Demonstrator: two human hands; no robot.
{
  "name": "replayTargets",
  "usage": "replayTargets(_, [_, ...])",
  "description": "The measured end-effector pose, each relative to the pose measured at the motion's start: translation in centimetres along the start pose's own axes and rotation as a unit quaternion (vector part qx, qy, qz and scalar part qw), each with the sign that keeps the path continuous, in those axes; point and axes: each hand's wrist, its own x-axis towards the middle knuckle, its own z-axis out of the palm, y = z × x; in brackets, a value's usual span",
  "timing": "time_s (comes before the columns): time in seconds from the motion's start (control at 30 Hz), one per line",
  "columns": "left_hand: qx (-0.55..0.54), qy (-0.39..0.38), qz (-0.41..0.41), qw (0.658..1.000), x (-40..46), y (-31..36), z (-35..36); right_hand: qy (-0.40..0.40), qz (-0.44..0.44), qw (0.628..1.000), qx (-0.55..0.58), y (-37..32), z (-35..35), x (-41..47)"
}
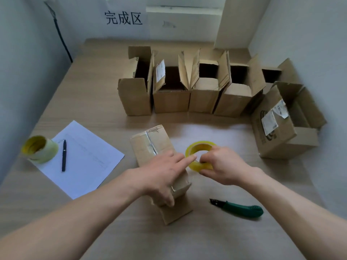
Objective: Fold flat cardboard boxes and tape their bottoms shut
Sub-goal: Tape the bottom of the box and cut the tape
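Pressing box (pixel 150 147) bottom-up mid-counter (pixel 93 94) with flat left hand (pixel 159 171), pinching tape roll (pixel 201 154) beside it in right hand (pixel 221 164), seam partly taped, cutting still pending, six finished boxes (pixel 202 91) standing behind.

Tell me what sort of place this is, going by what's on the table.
Probably a small box-packing workstation in a plain room. A row of assembled open boxes stands under a wall sign reading 完成区 (finished area), and a tape roll, a utility knife and a paper sheet with a pen lie on the wooden table.
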Motion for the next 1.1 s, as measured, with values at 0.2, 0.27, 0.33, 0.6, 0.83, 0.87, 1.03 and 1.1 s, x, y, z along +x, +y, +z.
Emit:
replayTargets(0.2, [-0.065, 0.06, -0.175, 0.981, 3.9, 1.7, -1.1, 0.063, -0.008, 0.998, 0.016, -0.4, 0.1, 0.6])
replayTargets(0.27, [-0.034, 0.046, -0.196, 0.979, 5.1, 2.2, -2.0, 0.083, -0.015, 0.996, -0.001, -0.3, 0.0, 0.6])
replayTargets(0.33, [-0.027, 0.03, -0.225, 0.974, 6.0, 2.9, -2.9, 0.11, -0.024, 0.994, -0.014, -0.3, -0.2, 0.7])
replayTargets(0.6, [-0.074, 0.049, -0.322, 0.942, 7.5, 4.1, -3.1, 0.168, -0.02, 0.985, -0.024, -0.9, -0.1, -0.5])
replayTargets(0.83, [-0.161, 0.07, -0.372, 0.912, 6.3, 4.0, -2.6, 0.202, -0.025, 0.978, 0.05, -1.2, -0.1, -1.7])
replayTargets(0.87, [-0.16, 0.076, -0.374, 0.91, 6.0, 4.0, -2.4, 0.235, -0.026, 0.968, 0.083, -1.0, 0.3, -2.2])
replayTargets(1.03, [-0.191, 0.094, -0.377, 0.902, 5.3, 4.0, -2.3, 0.266, 0.126, 0.946, 0.14, 0.9, 7.1, -8.5])
replayTargets(1.1, [-0.216, 0.093, -0.374, 0.897, 5.2, 4.0, -2.5, 0.103, 0.187, 0.975, 0.064, 1.6, 10.6, -11.3])
